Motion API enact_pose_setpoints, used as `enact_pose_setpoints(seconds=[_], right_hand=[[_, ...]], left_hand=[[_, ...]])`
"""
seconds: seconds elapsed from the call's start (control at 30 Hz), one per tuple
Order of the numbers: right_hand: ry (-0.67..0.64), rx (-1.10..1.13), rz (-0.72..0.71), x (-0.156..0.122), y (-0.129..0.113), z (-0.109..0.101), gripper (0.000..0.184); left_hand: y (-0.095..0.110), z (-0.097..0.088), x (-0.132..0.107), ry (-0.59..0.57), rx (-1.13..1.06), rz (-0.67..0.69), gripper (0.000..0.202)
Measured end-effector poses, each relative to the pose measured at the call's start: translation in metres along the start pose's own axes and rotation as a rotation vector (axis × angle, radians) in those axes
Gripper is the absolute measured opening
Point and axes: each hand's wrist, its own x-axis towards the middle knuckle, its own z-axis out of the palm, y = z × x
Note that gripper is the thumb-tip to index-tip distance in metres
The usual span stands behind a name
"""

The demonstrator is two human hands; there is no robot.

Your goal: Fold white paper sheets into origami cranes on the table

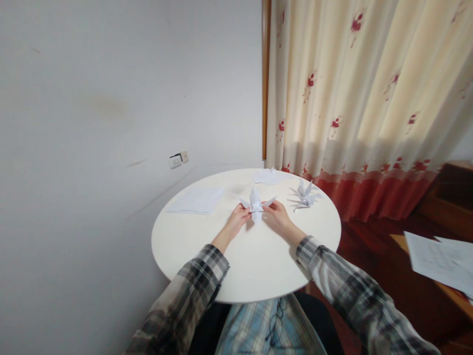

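A folded white paper flower (255, 201) with pointed petals spread to the sides, up and down is held above the round white table (258, 266). My left hand (239, 216) pinches it at its left side, fingers closed near the centre. On the opposite side my right hand (277, 213) grips it by the right petal, thumb and fingers together. Parts of the fingertips are hidden behind the paper. To the right of my right hand lies a cluster of folded white paper pieces (306, 195) with similar pointed tips.
A stack of white paper sheets (195, 199) lies at the table's left. More paper (266, 176) is at the far edge. The wall has a socket (175, 161). A patterned curtain (354, 98) hangs behind. Printed sheets (439, 256) rest on furniture at the right.
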Motion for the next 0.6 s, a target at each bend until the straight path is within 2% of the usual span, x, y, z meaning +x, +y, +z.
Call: enact_pose_setpoints(seconds=[0.27, 0.37, 0.6], right_hand=[[-0.07, -0.069, 0.011, -0.0008, 0.0012, -0.0032, 0.022], [-0.047, -0.153, -0.025, -0.0014, 0.001, -0.003, 0.017], [-0.022, -0.264, -0.031, -0.0044, -0.003, -0.0007, 0.016]], left_hand=[[0.0011, -0.0024, -0.0034, 0.047, 0.11, -0.051, 0.02], [0.0025, 0.0001, -0.0046, 0.048, 0.169, -0.054, 0.018], [0.0017, 0.0009, -0.0038, 0.035, 0.224, -0.068, 0.028]])
